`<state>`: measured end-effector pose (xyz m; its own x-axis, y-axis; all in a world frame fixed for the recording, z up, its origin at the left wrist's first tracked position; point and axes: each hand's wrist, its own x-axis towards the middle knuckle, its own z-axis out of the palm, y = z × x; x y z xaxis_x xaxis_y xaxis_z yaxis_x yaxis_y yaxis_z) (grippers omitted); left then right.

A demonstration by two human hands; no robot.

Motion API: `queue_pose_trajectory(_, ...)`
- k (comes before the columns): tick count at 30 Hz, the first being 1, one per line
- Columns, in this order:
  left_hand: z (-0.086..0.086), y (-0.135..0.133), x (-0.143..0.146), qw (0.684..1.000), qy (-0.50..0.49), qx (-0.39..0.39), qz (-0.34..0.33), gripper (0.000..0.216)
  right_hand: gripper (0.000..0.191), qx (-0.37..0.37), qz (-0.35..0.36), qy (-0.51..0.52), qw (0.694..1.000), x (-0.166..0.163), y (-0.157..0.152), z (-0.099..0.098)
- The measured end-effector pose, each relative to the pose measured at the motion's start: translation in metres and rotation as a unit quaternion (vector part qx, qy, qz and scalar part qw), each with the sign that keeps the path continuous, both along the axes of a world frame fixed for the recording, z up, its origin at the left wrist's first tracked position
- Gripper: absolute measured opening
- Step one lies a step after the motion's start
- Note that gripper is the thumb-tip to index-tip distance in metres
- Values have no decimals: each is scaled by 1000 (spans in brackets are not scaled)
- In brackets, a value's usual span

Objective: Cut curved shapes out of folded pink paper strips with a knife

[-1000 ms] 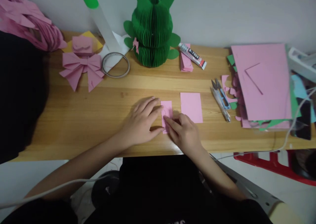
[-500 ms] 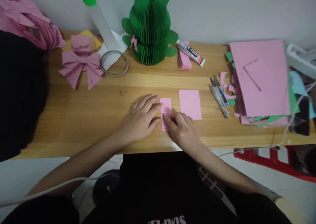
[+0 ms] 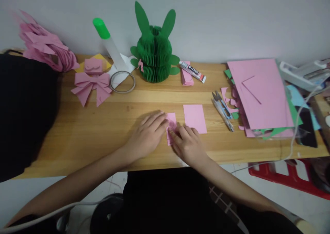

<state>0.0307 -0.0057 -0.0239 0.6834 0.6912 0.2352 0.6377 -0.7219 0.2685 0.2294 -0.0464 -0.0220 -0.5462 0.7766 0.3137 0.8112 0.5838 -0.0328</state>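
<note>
A small folded pink paper piece [image 3: 171, 122] lies on the wooden table [image 3: 103, 131] near its front edge. My left hand [image 3: 146, 134] lies flat with fingers stretched out, its fingertips touching the paper's left edge. My right hand [image 3: 187, 144] presses on the paper from the right, fingers curled down onto it and covering its lower part. Just to the right of both hands a plain pink paper rectangle [image 3: 195, 118] lies flat.
A green honeycomb paper rabbit [image 3: 154, 52] stands at the back, beside a glue tube [image 3: 193, 71], a small pink paper stack [image 3: 186, 77], a tape ring [image 3: 122, 81] and a pink bow [image 3: 90, 86]. Snips [image 3: 222, 110] and large pink sheets [image 3: 257, 93] lie right. A dark shape [image 3: 23, 113] fills the left.
The view has tilted up and shifted, showing more wall and the rabbit's ears. Both hands stay on the small pink paper, with the right fingers sliding slightly left over it.
</note>
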Motion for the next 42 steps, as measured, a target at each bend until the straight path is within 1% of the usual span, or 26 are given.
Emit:
queue_pose_trajectory(3,-1,3,-1,997,32,22,-60,37,24,-1,-1,2,1000,-1,0,-1)
queue_pose_trajectory(5,-3,5,-3,995,48,32,-87,37,23,-1,-3,2,1000,-1,0,-1)
queue_pose_trajectory(11,-8,11,-8,989,58,62,-122,39,22,6,-7,4,1000,-2,0,-1)
queue_pose_trajectory(15,-6,11,-8,988,47,83,-119,38,20,5,-11,-15,1000,-3,-1,1)
queue_pose_trajectory(18,-5,11,-7,990,28,79,-113,37,20,7,-17,-34,999,-6,-3,4)
queue_pose_trajectory(23,-8,12,-9,991,15,78,-112,37,24,17,-17,-88,996,-9,-9,9)
queue_pose_trajectory(26,-9,12,-9,991,18,65,-111,37,27,34,-12,-108,994,-9,-13,7)
queue_pose_trajectory(29,-8,11,-8,993,19,35,-107,37,31,22,-21,-121,992,-8,-17,3)
queue_pose_trajectory(33,-6,11,-6,994,32,22,-102,36,34,-4,-33,-117,993,-7,-19,-1)
queue_pose_trajectory(39,-5,10,-5,993,36,29,-106,35,34,4,-50,-78,996,-6,-21,3)
queue_pose_trajectory(42,-5,10,-6,992,37,32,-118,36,31,6,-56,-76,995,-5,-26,5)
